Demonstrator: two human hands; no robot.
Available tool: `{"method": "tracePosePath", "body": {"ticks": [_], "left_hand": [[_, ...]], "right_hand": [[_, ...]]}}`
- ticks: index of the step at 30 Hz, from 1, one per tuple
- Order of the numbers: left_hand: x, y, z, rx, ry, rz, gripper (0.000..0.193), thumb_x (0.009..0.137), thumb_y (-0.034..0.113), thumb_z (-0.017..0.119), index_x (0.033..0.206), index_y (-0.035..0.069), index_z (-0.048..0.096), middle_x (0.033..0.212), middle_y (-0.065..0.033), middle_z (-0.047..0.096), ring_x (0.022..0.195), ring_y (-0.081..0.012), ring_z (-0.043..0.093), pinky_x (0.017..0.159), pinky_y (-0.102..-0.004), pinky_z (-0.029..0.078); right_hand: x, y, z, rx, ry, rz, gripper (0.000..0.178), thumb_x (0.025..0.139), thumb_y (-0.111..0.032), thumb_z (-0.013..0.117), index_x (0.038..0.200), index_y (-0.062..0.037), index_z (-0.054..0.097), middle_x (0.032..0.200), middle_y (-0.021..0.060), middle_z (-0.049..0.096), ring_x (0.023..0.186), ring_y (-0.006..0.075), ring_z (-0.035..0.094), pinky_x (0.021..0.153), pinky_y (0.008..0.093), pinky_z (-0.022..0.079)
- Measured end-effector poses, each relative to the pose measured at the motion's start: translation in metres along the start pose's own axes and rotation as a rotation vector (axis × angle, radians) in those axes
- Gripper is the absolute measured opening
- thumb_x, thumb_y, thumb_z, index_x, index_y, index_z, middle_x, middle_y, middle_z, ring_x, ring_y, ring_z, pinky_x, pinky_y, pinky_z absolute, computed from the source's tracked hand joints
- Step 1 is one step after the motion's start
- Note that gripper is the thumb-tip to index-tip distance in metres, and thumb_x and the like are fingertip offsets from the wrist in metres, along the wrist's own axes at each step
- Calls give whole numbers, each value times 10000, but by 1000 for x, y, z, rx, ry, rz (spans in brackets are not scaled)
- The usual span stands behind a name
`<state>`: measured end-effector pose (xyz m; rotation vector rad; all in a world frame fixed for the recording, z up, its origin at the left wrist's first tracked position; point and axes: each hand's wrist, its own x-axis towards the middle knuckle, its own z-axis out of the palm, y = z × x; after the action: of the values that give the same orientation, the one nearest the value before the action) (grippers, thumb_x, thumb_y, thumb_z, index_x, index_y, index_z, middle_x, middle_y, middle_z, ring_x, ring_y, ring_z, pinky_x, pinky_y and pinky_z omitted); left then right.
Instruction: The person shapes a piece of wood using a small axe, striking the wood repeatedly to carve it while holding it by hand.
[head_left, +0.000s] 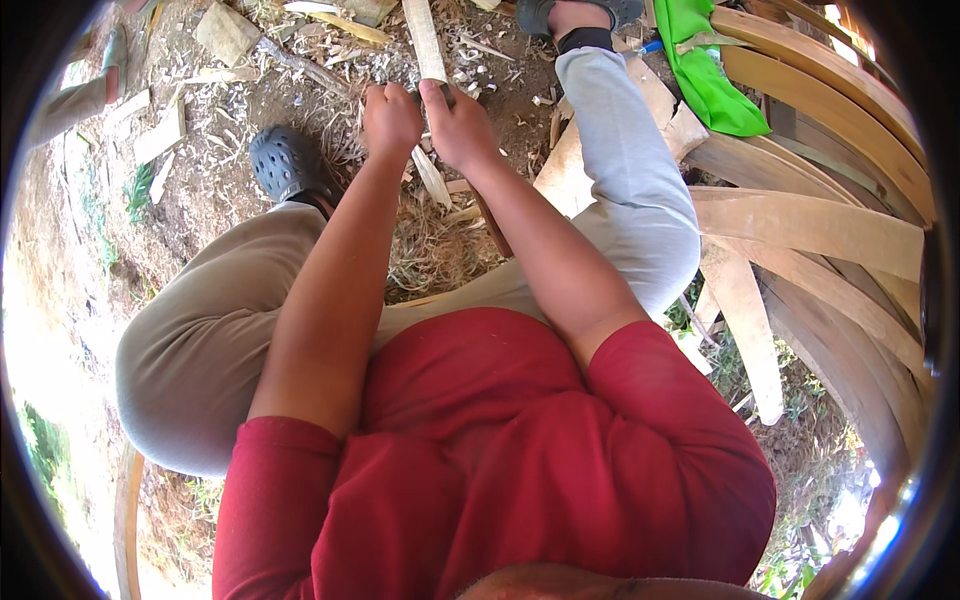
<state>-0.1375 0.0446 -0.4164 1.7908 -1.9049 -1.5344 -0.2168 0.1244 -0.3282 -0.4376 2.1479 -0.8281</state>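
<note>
Both my hands are closed side by side, well ahead of my body and between my spread legs. My left hand (392,122) grips the left end of a small dark tool (447,97), whose kind my fingers mostly hide. On its other end is my right hand (460,128), thumb pointing forward. The tool lies across a narrow pale wooden strip (424,42), which runs away from me. A pale length of wood (431,178) shows below the hands, in line with the strip. Under my right forearm stands a brown piece of wood (493,228).
Curved boards (810,220) are piled along my right side, with a bright green cloth (705,75) at their far end. Wood shavings and offcuts (160,135) litter the dirt. My grey clog (287,162) is planted left of the strip. Another person's foot (115,62) shows far left.
</note>
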Motion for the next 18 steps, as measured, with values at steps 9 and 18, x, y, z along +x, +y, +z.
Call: {"method": "tracePosePath", "body": {"ticks": [9,18], "left_hand": [[-17,25,-2,-59,29,-88,480,999,326,414,1082,-94,630,1114,-347,675,1080,-511,638,978,-543,479],[-6,24,-1,-173,4,-144,500,1003,344,423,1120,-103,613,1174,-360,659,1113,-499,627,990,-529,470]], "right_hand": [[14,14,1,17,9,-13,657,1079,-584,427,922,-10,706,866,193,738,823,401,698,805,502,534],[5,-22,-17,-122,-68,-49,591,1071,-587,449,1137,-84,752,945,186,763,951,379,742,862,475,565]]}}
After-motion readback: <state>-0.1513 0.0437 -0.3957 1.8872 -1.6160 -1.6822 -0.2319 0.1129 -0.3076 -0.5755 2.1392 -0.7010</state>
